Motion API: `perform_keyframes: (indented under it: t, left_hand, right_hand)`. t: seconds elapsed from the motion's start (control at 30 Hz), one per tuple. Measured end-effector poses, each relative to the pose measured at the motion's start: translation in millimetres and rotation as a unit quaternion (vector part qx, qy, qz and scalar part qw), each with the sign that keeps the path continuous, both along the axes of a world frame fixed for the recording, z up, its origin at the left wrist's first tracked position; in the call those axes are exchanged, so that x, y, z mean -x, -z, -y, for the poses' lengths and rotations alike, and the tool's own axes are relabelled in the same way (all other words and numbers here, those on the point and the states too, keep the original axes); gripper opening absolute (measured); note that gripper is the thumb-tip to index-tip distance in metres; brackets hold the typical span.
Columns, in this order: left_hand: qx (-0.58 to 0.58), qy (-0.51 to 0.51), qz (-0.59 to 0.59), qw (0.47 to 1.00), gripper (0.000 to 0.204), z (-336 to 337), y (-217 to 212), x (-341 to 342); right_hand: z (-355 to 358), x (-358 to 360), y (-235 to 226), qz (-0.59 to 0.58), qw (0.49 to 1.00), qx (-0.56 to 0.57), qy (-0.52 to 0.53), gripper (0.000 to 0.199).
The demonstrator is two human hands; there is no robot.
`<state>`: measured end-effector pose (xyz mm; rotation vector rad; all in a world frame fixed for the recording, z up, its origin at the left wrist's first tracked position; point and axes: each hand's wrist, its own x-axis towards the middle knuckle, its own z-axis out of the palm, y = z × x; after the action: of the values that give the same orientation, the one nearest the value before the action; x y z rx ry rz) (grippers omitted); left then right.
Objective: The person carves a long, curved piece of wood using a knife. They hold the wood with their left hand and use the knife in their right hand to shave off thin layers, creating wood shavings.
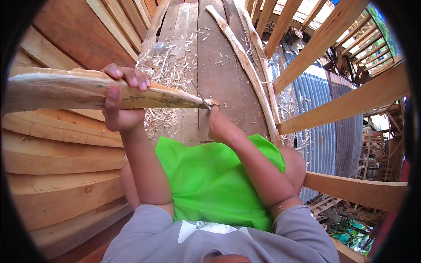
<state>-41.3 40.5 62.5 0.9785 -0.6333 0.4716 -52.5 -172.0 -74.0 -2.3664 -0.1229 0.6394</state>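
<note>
A long, pale piece of wood (74, 90) stretches in from the left and tapers to a narrow end in front of me. My left hand (120, 98) is wrapped round its thicker part, fingers over the far side and thumb across the near one. At the narrow end, my right hand (219, 123) is closed round the handle of a knife (199, 93), the handle mostly hidden in the fist. The knife's thin dark blade lies across the wood's tip. A green cloth (215, 179) covers my lap.
Wood shavings (164, 114) litter the plank floor (219, 57). A long peeled pole (241, 57) lies to the right, beside a slatted railing (346, 103). A small clear container (159, 48) stands farther off. Board walls (66, 153) close in on the left; corrugated metal sheets (313, 118) lie beyond the railing.
</note>
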Motion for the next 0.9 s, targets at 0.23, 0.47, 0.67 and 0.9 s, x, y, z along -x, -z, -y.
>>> perform_keyframes:
  t: [0.23,0.47,0.67,0.9]
  left_hand:
    - [0.015,0.005,0.0,1.0,0.029,-1,4,-3]
    - [0.022,0.022,0.004,1.0,0.028,-6,6,-6]
    - [0.017,0.007,-0.001,1.0,0.026,1,1,-4]
    - [0.007,0.014,0.007,1.0,0.026,-1,0,-4]
  right_hand:
    - [-12,-1,22,-0.07,0.991,-0.056,0.095,0.032]
    - [-20,-2,37,-0.109,0.994,0.014,0.022,0.036]
    - [4,-11,3,0.035,0.997,-0.073,0.017,0.017]
    - [6,-18,15,-0.088,0.986,-0.142,0.017,0.023]
